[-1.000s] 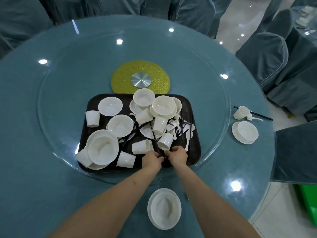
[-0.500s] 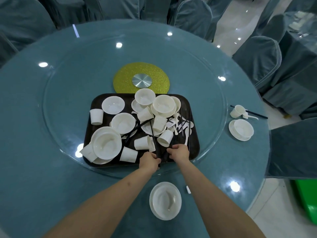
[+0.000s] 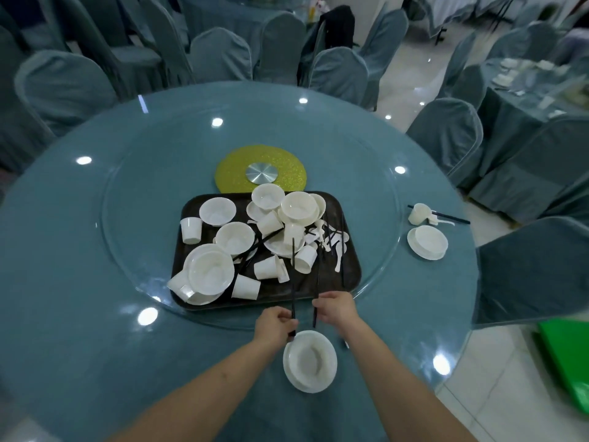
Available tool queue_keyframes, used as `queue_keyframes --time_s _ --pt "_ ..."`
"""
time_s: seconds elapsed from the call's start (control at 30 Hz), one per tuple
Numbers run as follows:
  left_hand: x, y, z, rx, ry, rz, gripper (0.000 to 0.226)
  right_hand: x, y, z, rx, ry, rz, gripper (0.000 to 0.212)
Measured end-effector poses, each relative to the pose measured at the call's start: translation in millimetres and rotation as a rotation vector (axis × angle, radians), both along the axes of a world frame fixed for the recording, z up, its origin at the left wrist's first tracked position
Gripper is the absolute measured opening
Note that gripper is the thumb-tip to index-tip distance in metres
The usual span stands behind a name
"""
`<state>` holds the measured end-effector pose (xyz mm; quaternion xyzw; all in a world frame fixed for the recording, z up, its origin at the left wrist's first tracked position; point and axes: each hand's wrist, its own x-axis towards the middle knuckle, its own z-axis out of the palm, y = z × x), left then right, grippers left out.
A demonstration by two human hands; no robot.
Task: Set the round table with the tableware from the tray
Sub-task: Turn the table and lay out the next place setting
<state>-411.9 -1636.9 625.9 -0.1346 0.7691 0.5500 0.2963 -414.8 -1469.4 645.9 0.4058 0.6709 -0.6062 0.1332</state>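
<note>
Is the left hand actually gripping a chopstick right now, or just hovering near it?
Touching. The head view shows the left hand with fingers curled round the lower end of a black chopstick, whose shaft runs up over the tray.

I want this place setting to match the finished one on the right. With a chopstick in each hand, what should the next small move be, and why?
Probably bring the two chopsticks together and lay them beside the near bowl. The left hand and right hand each pinch one stick, drawn partly off the tray, and the finished setting has its pair lying next to the bowl.
</note>
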Motion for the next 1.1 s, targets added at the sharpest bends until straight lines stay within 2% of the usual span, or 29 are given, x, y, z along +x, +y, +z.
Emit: queue_keyframes --time_s 0.13,0.27,0.47,0.57,0.7,0.87,1.1 --pt "5 -13 17 0.08 0.01 0.028 0.025 21 -7 18 -0.067 0.079 -0.043 0.017" --pt "5 -23 33 0.151 0.002 0.025 0.024 35 -12 27 -0.146 0.171 -0.098 0.024" --pt "16 -34 55 0.246 -0.008 0.031 0.021 43 -26 52 -0.187 0.29 -0.058 0.011" --pt "20 -38 59 0.293 -0.005 0.021 0.018 43 -34 62 -0.199 0.342 -0.031 0.011" --pt "23 -44 64 0.336 0.034 -0.032 0.013 38 -45 70 -0.14 0.36 0.012 0.016" --pt "22 -51 67 0.395 0.044 -0.035 0.014 35 -53 76 -0.128 0.378 0.05 0.012" --pt "20 -52 76 0.445 0.049 -0.036 0.015 35 -56 73 -0.136 0.37 0.063 0.017"
